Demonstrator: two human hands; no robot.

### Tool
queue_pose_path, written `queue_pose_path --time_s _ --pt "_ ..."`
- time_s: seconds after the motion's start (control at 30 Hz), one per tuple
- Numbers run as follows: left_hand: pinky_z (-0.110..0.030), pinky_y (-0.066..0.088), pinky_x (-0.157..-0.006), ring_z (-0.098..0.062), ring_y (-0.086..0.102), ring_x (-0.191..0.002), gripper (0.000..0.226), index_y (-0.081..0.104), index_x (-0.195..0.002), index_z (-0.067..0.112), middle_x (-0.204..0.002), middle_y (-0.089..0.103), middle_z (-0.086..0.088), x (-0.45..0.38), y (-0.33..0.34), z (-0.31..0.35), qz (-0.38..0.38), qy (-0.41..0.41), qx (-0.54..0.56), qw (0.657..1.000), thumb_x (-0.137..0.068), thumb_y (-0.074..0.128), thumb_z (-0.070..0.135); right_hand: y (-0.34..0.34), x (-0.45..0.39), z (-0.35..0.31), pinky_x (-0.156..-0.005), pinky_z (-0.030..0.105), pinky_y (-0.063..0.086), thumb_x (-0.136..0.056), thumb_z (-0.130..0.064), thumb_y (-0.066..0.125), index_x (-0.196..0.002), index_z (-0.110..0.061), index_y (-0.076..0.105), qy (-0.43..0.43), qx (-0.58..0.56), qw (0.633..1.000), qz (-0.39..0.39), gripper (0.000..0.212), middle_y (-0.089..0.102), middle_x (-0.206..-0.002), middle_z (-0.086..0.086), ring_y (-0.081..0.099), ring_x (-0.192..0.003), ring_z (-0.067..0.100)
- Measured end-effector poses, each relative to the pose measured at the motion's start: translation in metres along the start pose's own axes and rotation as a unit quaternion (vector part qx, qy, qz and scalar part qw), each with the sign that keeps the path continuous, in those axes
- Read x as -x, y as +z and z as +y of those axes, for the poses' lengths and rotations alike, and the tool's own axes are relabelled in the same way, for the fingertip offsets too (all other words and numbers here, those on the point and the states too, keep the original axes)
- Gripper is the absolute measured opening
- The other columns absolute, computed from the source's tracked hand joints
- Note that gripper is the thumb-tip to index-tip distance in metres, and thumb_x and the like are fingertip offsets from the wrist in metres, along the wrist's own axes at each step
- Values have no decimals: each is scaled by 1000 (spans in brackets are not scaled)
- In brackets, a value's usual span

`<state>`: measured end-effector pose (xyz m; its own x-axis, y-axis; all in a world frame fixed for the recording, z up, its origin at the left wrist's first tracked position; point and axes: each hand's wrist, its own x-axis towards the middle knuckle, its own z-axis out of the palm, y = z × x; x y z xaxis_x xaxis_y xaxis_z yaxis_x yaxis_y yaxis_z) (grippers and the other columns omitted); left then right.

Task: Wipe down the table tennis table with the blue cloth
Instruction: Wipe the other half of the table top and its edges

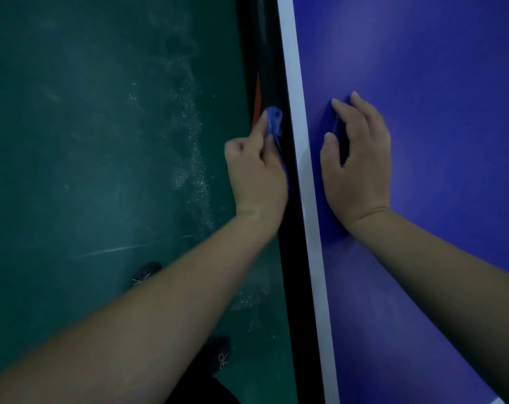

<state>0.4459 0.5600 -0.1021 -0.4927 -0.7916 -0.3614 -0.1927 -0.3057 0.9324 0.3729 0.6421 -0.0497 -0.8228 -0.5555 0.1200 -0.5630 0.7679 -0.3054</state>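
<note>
The table (422,83) filled the right side, the floor (87,141) lay below it on the left. The right hand (358,158) rested flat on the tabletop, just inside the edge line (303,141). The left hand (256,167) sat beside it — off the top, against the table's side rim (285,258) — with the cloth (273,121) bunched between fingers and rim. Two shoes (147,272) stood on the floor beneath the left forearm.
</note>
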Motion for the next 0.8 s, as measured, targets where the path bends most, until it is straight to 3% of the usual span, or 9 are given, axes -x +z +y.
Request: queue_pose_path --time_s 0.27,0.37,0.43,0.47,0.57,0.63,0.7,0.77,0.8 --pt "-4 37 -74 10 43 -74 43 49 -136 24 -92 37 5 86 -16 -13 7 -2 -9 1000 -98 49 3 1 0 1 -115 41 27 -96 -26 45 -139 -18 46 -4 -12 1000 -8 44 36 -150 5 29 -140 20" --pt "-11 44 -81 5 51 -81 38 57 -135 15 -100 50 -9 40 -6 5 2 21 -36 999 -100 45 8 0 -1 0 -114 42 29 -94 -25 46 -138 -17 49 -3 -19 1000 -1 44 38 -149 6 32 -139 22" --pt "-28 49 -92 -12 60 -92 38 56 -137 15 -114 58 -17 -2 0 23 -4 14 -31 999 -102 42 12 0 -2 0 -114 43 29 -94 -25 47 -137 -18 49 -1 -26 1000 -2 44 38 -149 6 32 -139 23" --pt "-30 49 -94 -16 61 -93 38 55 -138 18 -119 58 -16 -16 3 29 0 -3 -30 1000 -102 41 15 0 -2 0 -114 43 29 -94 -24 47 -138 -18 49 -1 -30 1000 -4 44 38 -149 6 32 -139 23" --pt "-29 51 -88 -17 62 -89 39 54 -138 19 -117 58 -19 2 3 29 5 -12 -24 1000 -102 40 14 0 -2 0 -114 43 28 -94 -25 48 -138 -19 49 -1 -33 999 -7 44 38 -150 5 31 -140 23" --pt "-16 45 -76 -3 54 -80 39 56 -136 19 -107 54 -20 52 -4 20 3 29 -33 999 -101 42 10 0 -1 1 -114 43 28 -95 -26 48 -139 -19 48 -1 -30 1000 -6 44 37 -150 5 30 -140 22" --pt "-3 37 -74 10 47 -79 38 54 -136 25 -100 47 -9 87 -11 15 19 47 -35 998 -101 45 12 0 -1 2 -114 44 28 -96 -27 47 -139 -20 48 -4 -30 1000 -4 43 37 -150 5 30 -140 22" --pt "-6 41 -81 10 51 -84 37 56 -135 25 -105 51 -6 79 -9 16 25 39 -26 999 -101 46 15 0 -1 3 -114 44 28 -96 -27 47 -138 -20 49 -6 -29 1000 -3 43 38 -150 4 30 -140 21" --pt "-16 47 -86 2 56 -85 37 58 -134 25 -109 56 -11 64 -5 20 25 28 -29 999 -101 45 17 1 -2 3 -114 44 27 -95 -27 47 -138 -20 49 -5 -30 1000 -3 44 38 -150 4 30 -140 21"
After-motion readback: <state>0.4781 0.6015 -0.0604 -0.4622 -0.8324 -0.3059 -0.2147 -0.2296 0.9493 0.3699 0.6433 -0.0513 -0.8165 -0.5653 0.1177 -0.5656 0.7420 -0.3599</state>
